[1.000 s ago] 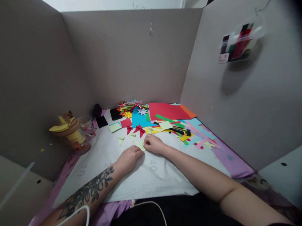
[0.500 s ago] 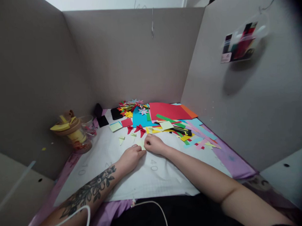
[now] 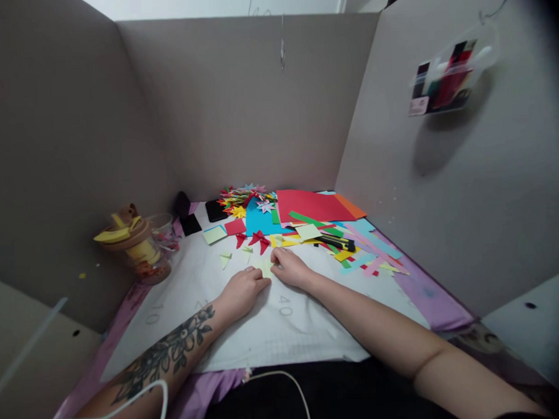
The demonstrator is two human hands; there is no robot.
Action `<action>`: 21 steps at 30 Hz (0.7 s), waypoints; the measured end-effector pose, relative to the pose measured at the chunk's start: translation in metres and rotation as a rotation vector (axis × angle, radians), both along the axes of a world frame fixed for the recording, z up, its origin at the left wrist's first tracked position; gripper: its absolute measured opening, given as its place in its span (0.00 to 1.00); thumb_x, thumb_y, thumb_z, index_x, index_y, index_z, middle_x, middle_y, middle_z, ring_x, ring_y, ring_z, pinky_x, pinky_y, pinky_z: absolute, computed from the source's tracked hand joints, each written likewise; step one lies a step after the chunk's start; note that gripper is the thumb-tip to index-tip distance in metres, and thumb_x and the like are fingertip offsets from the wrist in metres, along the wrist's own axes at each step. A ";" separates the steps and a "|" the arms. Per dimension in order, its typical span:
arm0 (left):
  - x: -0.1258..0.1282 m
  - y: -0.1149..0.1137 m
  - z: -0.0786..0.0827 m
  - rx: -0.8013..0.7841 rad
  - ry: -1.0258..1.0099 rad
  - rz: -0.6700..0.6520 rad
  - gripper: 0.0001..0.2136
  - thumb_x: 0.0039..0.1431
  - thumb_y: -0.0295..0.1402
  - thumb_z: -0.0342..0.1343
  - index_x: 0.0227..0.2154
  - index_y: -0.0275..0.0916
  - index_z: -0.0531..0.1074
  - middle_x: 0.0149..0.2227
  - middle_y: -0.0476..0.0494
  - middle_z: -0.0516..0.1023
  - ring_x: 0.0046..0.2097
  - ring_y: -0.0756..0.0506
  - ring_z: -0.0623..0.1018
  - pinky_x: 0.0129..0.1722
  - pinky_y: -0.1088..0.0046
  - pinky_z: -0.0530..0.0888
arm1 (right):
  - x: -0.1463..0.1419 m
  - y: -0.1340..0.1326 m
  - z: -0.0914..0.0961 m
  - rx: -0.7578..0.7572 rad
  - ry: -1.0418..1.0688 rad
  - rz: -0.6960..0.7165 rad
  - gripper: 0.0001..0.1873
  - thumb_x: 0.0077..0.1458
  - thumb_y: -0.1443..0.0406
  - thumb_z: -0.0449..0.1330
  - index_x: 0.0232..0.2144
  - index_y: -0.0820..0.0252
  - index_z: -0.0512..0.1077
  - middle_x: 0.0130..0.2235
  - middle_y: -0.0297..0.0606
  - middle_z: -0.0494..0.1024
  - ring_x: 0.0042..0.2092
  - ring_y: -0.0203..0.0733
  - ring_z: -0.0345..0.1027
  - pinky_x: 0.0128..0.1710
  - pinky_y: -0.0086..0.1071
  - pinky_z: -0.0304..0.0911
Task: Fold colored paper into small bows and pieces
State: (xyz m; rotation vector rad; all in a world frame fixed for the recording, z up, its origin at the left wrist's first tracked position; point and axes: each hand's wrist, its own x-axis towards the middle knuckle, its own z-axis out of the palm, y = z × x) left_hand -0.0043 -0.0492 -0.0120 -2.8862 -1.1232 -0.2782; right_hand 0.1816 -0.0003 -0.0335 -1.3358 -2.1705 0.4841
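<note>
A small pale yellow-green paper piece [image 3: 264, 269] lies on the white cutting mat [image 3: 266, 321]. My left hand [image 3: 242, 291] rests on the mat with its fingers curled and pressing down on the near-left edge of the paper. My right hand [image 3: 289, 268] is closed, its fingertips pinching the paper's right edge. Just beyond lie two folded pale green pieces [image 3: 225, 259] and red folded pieces [image 3: 257, 239].
Coloured paper sheets [image 3: 311, 207], strips [image 3: 369, 255], a yellow-black utility knife [image 3: 336, 241] and a pile of paper stars [image 3: 242, 200] fill the far side. A jar with a yellow-brown lid [image 3: 135, 250] stands left. Grey partition walls enclose the desk. A white cable [image 3: 278, 382] crosses the near edge.
My right hand has shifted slightly right and away along the paper's edge. The left hand stays put.
</note>
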 end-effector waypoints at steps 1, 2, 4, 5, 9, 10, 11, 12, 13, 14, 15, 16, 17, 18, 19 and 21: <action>0.000 0.000 0.000 0.002 0.000 0.000 0.12 0.60 0.28 0.45 0.41 0.41 0.72 0.32 0.45 0.70 0.37 0.45 0.68 0.37 0.70 0.65 | 0.001 0.001 0.000 0.001 0.003 -0.015 0.07 0.45 0.72 0.55 0.29 0.59 0.62 0.31 0.33 0.66 0.35 0.37 0.58 0.34 0.29 0.52; 0.000 0.000 0.000 0.005 0.000 -0.001 0.11 0.60 0.28 0.45 0.41 0.41 0.72 0.32 0.45 0.70 0.37 0.45 0.68 0.38 0.70 0.65 | 0.001 0.001 -0.001 0.000 0.005 -0.025 0.07 0.45 0.73 0.54 0.29 0.59 0.62 0.31 0.33 0.66 0.35 0.37 0.58 0.34 0.28 0.52; 0.000 -0.001 0.001 0.012 0.003 -0.002 0.12 0.60 0.27 0.46 0.41 0.41 0.72 0.32 0.45 0.70 0.37 0.45 0.68 0.38 0.70 0.65 | 0.002 0.002 -0.001 -0.002 0.007 -0.033 0.08 0.44 0.74 0.53 0.29 0.59 0.62 0.30 0.32 0.66 0.34 0.37 0.58 0.33 0.28 0.52; 0.000 -0.001 0.001 0.013 0.004 -0.002 0.12 0.60 0.27 0.45 0.41 0.42 0.72 0.32 0.45 0.70 0.37 0.45 0.68 0.38 0.70 0.65 | 0.002 0.003 -0.002 -0.002 0.008 -0.035 0.08 0.44 0.74 0.53 0.29 0.59 0.62 0.30 0.32 0.66 0.34 0.37 0.58 0.33 0.28 0.52; -0.001 -0.003 0.002 0.012 -0.002 0.003 0.13 0.60 0.27 0.45 0.42 0.42 0.72 0.34 0.45 0.70 0.37 0.46 0.68 0.38 0.70 0.65 | 0.002 0.003 -0.003 0.020 0.022 -0.023 0.08 0.45 0.75 0.53 0.29 0.60 0.65 0.32 0.34 0.68 0.36 0.38 0.59 0.35 0.29 0.53; -0.001 -0.003 0.002 0.009 -0.005 0.007 0.13 0.60 0.27 0.45 0.42 0.42 0.72 0.34 0.45 0.70 0.37 0.46 0.68 0.38 0.70 0.65 | 0.002 0.002 -0.004 0.024 0.022 -0.009 0.07 0.46 0.74 0.53 0.29 0.60 0.66 0.32 0.35 0.68 0.37 0.38 0.60 0.36 0.29 0.54; -0.001 -0.003 0.002 0.006 -0.010 0.011 0.13 0.60 0.27 0.45 0.42 0.42 0.72 0.34 0.44 0.70 0.37 0.46 0.68 0.38 0.70 0.65 | 0.002 0.002 -0.004 0.026 0.020 0.005 0.07 0.47 0.74 0.53 0.29 0.60 0.67 0.32 0.36 0.68 0.38 0.38 0.60 0.38 0.30 0.55; -0.001 -0.003 0.002 0.002 -0.015 0.012 0.13 0.60 0.27 0.45 0.41 0.42 0.72 0.34 0.44 0.70 0.37 0.45 0.68 0.38 0.70 0.65 | 0.002 0.002 -0.004 0.028 0.014 0.014 0.06 0.49 0.73 0.53 0.28 0.60 0.68 0.33 0.36 0.68 0.38 0.38 0.60 0.39 0.30 0.55; -0.001 -0.003 0.001 -0.003 -0.021 0.011 0.13 0.60 0.27 0.44 0.41 0.42 0.73 0.34 0.44 0.71 0.37 0.45 0.68 0.38 0.70 0.65 | 0.002 0.002 -0.004 0.028 0.007 0.016 0.05 0.50 0.72 0.53 0.27 0.60 0.68 0.33 0.37 0.69 0.39 0.39 0.61 0.40 0.30 0.55; -0.001 -0.003 0.000 -0.008 -0.026 0.009 0.13 0.60 0.27 0.44 0.41 0.41 0.73 0.34 0.44 0.71 0.38 0.45 0.68 0.38 0.69 0.65 | 0.001 0.001 -0.004 0.028 -0.002 0.011 0.05 0.51 0.71 0.54 0.27 0.60 0.69 0.32 0.37 0.69 0.39 0.39 0.61 0.40 0.31 0.56; -0.001 -0.003 0.000 -0.011 -0.032 0.008 0.13 0.60 0.27 0.44 0.41 0.41 0.73 0.34 0.44 0.71 0.38 0.45 0.68 0.39 0.69 0.65 | 0.001 0.002 -0.004 0.027 -0.013 0.000 0.05 0.51 0.70 0.54 0.26 0.61 0.69 0.32 0.37 0.69 0.39 0.40 0.61 0.40 0.31 0.56; -0.001 -0.003 -0.001 -0.012 -0.037 0.008 0.13 0.60 0.27 0.44 0.41 0.41 0.73 0.34 0.44 0.71 0.38 0.45 0.68 0.39 0.69 0.65 | 0.000 0.002 -0.004 0.025 -0.023 -0.014 0.04 0.51 0.70 0.55 0.26 0.61 0.70 0.33 0.38 0.69 0.39 0.40 0.61 0.40 0.31 0.56; -0.001 -0.003 -0.001 -0.010 -0.039 0.010 0.13 0.60 0.27 0.44 0.41 0.41 0.73 0.34 0.44 0.71 0.38 0.45 0.68 0.39 0.69 0.65 | -0.002 0.002 -0.004 0.023 -0.035 -0.026 0.04 0.50 0.69 0.56 0.25 0.61 0.70 0.33 0.38 0.69 0.39 0.40 0.61 0.40 0.31 0.56; 0.000 -0.003 -0.002 -0.007 -0.039 0.016 0.13 0.60 0.27 0.44 0.41 0.41 0.73 0.34 0.44 0.71 0.38 0.45 0.68 0.39 0.69 0.65 | -0.003 0.003 -0.004 0.020 -0.048 -0.036 0.04 0.50 0.69 0.56 0.25 0.61 0.70 0.33 0.38 0.69 0.40 0.41 0.61 0.40 0.31 0.56; 0.000 -0.003 -0.002 -0.004 -0.035 0.020 0.13 0.60 0.27 0.44 0.41 0.41 0.73 0.33 0.44 0.71 0.38 0.45 0.68 0.39 0.69 0.66 | -0.004 0.003 -0.005 0.018 -0.061 -0.045 0.04 0.49 0.69 0.57 0.24 0.61 0.70 0.33 0.39 0.69 0.40 0.41 0.61 0.40 0.31 0.56; 0.000 -0.002 -0.002 0.001 -0.022 0.030 0.13 0.60 0.27 0.44 0.42 0.41 0.72 0.33 0.44 0.71 0.37 0.45 0.68 0.38 0.70 0.66 | -0.007 0.004 -0.005 0.020 -0.091 -0.055 0.05 0.49 0.69 0.56 0.24 0.61 0.70 0.33 0.39 0.69 0.40 0.41 0.61 0.41 0.32 0.56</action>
